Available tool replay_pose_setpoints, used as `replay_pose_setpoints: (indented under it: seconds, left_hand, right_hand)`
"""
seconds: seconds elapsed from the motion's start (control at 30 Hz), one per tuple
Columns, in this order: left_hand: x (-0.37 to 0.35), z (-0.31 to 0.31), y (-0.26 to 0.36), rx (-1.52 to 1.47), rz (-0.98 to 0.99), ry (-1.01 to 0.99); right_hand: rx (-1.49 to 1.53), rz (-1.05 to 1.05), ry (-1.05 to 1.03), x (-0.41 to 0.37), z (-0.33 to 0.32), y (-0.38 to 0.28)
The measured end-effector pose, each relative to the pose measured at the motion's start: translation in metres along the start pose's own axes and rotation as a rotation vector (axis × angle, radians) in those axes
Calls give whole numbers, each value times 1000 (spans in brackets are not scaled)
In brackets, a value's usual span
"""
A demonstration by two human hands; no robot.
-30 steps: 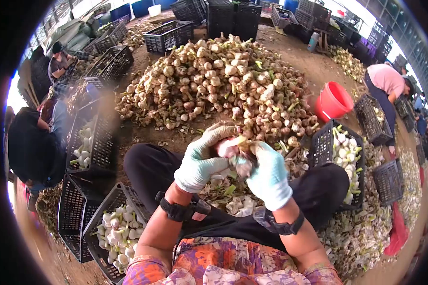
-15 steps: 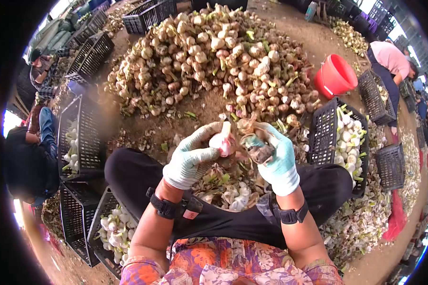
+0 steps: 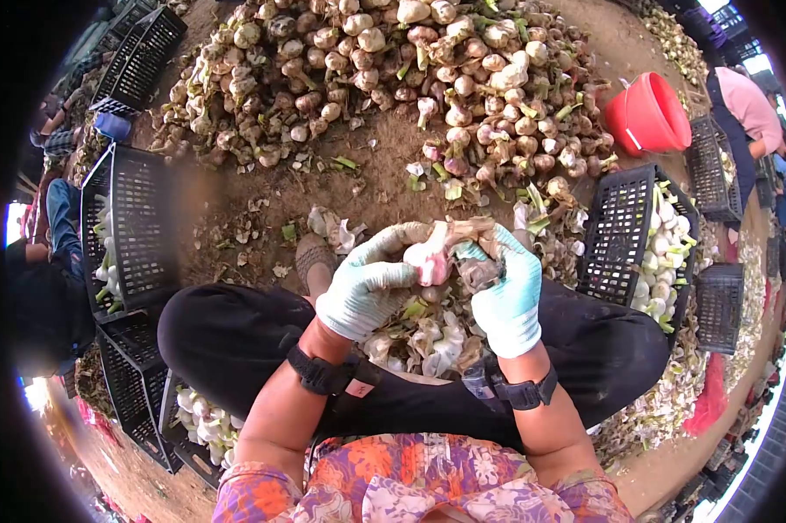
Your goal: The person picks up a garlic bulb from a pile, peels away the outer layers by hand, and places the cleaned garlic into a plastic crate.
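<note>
A pinkish-white garlic bulb [image 3: 429,262] with a stem slanting to the upper right is gripped by my gloved left hand [image 3: 371,283]. Beside it, my gloved right hand [image 3: 508,292] is closed around a dark, dirty object [image 3: 478,272] that I cannot make out clearly. Brown husk and stem [image 3: 468,228] lie at the right fingertips, against the bulb's stem. Both hands are close together above my lap. Below them are loose garlic peelings [image 3: 437,343] between my legs.
A large garlic heap [image 3: 367,70] lies ahead. To the right are a crate [image 3: 619,235] of white garlic and a red bucket [image 3: 647,115]. More black crates [image 3: 145,231] stand left. A bent-over person [image 3: 746,113] is at the far right, another person [image 3: 49,288] at the left.
My right hand has come nearer the left, and its fingertips now meet the bulb's stem. The bulb has tilted. The view has shifted, with the heap higher in the frame.
</note>
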State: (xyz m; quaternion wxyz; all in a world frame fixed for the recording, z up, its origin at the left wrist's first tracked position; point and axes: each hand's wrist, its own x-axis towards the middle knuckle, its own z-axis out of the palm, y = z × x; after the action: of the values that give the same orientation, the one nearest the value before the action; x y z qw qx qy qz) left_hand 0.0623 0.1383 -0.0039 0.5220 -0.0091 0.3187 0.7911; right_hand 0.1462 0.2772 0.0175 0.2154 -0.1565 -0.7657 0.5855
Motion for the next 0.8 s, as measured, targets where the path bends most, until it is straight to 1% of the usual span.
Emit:
replay_pose_setpoints:
  seconds: [0.03,0.07,0.13,0.17,0.2,0.27,0.3,0.33,0.4,0.43,0.47,0.5,0.53,0.6,0.63,0.67,0.73,0.77,0.8]
  left_hand:
    - [5,-3,-6,-101,45,6]
    - [7,-7,-7,-106,43,6]
    - [8,-10,-5,-170,-28,20]
    - [5,-2,-2,-71,-39,111]
    - [6,-2,-7,-68,-40,116]
    - [10,-10,-20,461,367,192]
    - [11,-16,-23,513,390,261]
    - [8,-10,-20,391,371,306]
    - [4,-12,-17,274,322,322]
    - [3,-12,-16,277,325,321]
    - [2,-11,-15,215,329,284]
    - [2,-11,-15,153,330,244]
    - [1,-14,-15,156,329,239]
    - [-1,-22,-16,23,211,90]
    - [-4,-12,-13,40,199,62]
    - [-3,-12,-14,45,197,57]
    - [-1,-14,-14,-150,183,-70]
    - [-2,-13,-14,-157,193,-8]
    - [-3,-12,-13,-147,193,-9]
  right_hand:
    - [58,245,0,0,-2,-8]
    - [54,248,0,-3,-1,-2]
    - [254,288,166,-7,8,12]
    - [15,128,190,-6,12,4]
    - [21,131,190,-9,16,10]
    - [-90,-61,142,-14,26,21]
    - [172,110,142,-20,29,21]
    - [177,109,137,-21,30,22]
    - [164,203,77,-22,25,26]
    - [443,418,93,-20,21,24]
    - [1431,491,19,-18,9,56]
    - [1344,377,102,-23,6,90]
    - [1251,265,186,-26,4,108]
    - [113,431,297,-13,-1,55]
    - [395,538,364,-9,-2,66]
    - [398,534,370,-13,-6,72]
    - [-366,139,225,-17,-9,71]
    - [-322,236,177,-18,-11,64]
    - [-314,234,182,-19,-11,57]
